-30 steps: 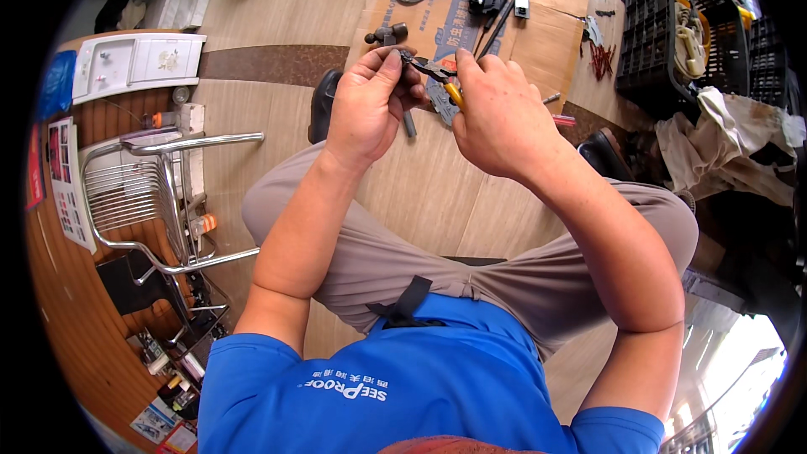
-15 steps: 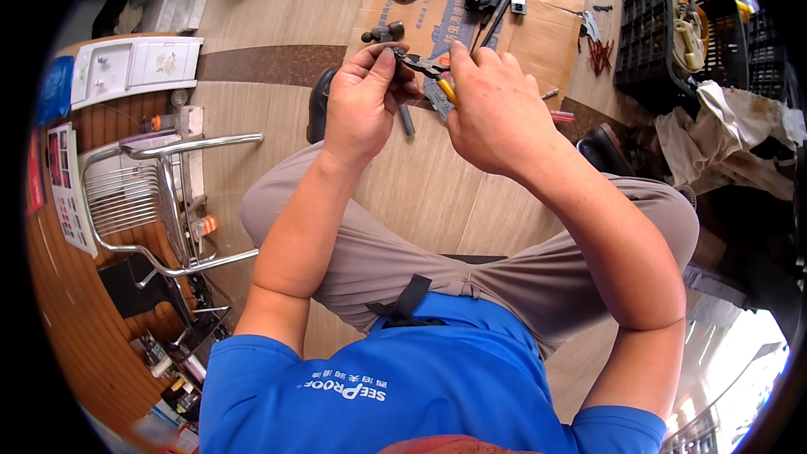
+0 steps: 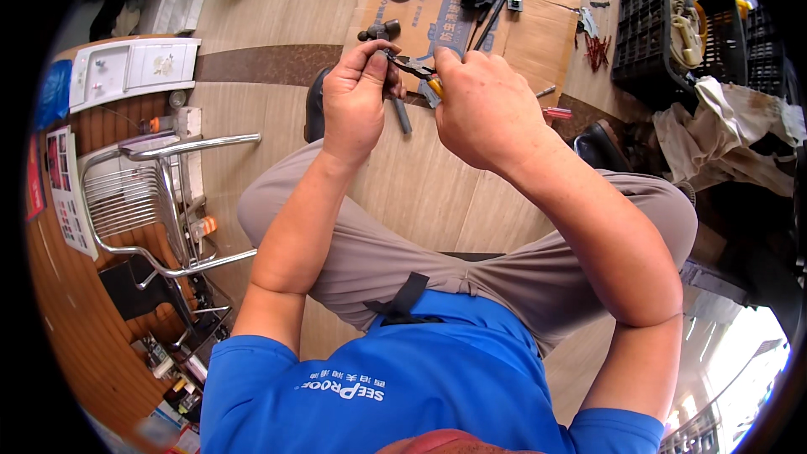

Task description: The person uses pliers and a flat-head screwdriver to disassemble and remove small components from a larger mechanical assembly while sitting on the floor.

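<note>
Up right, crate w/ cables.

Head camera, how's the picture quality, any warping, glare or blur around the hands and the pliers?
Head view: strong fisheye, so the floor boards and metal chair bend toward a black rim; even daylight, soft shadows; washed-out glare at the lower right corner; left hand, right hand and pliers look fairly sharp, though the small part at the plier tips is too tiny to make out.
</note>
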Demonstrator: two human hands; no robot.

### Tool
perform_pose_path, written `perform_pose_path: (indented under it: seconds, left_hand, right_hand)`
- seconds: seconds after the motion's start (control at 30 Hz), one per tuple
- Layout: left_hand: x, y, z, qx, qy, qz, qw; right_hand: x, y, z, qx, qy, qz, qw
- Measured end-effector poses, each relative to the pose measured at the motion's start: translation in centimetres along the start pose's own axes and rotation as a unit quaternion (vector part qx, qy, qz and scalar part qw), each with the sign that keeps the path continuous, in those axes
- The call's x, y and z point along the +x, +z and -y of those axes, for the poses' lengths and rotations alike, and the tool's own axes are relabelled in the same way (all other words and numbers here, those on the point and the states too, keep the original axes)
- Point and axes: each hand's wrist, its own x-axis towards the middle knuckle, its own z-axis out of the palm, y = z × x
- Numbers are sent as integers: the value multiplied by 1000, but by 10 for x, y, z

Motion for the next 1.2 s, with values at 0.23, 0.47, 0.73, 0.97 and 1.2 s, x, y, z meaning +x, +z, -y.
perform_pose_path:
  seconds: [0.23, 0.47, 0.73, 0.97, 1.2]
  left_hand:
    - [1, -2, -2, -7, 4, 4, 1000]
    - [1, -2, -1, -154, -81, 32, 984]
    - [6, -11, -3, -271, -144, 48, 951]
    - [6, -13, -6, -288, -160, 51, 943]
    - [5, -14, -5, -274, -176, 78, 942]
  right_hand:
    - [4, 0, 2, 13, -5, 29, 999]
    - [-1, -3, -4, -8, -24, -28, 999]
    - [3, -1, -12, 120, 40, 31, 991]
    - [6, -17, -11, 498, 172, 117, 842]
    - [1, -18, -6, 459, 163, 185, 854]
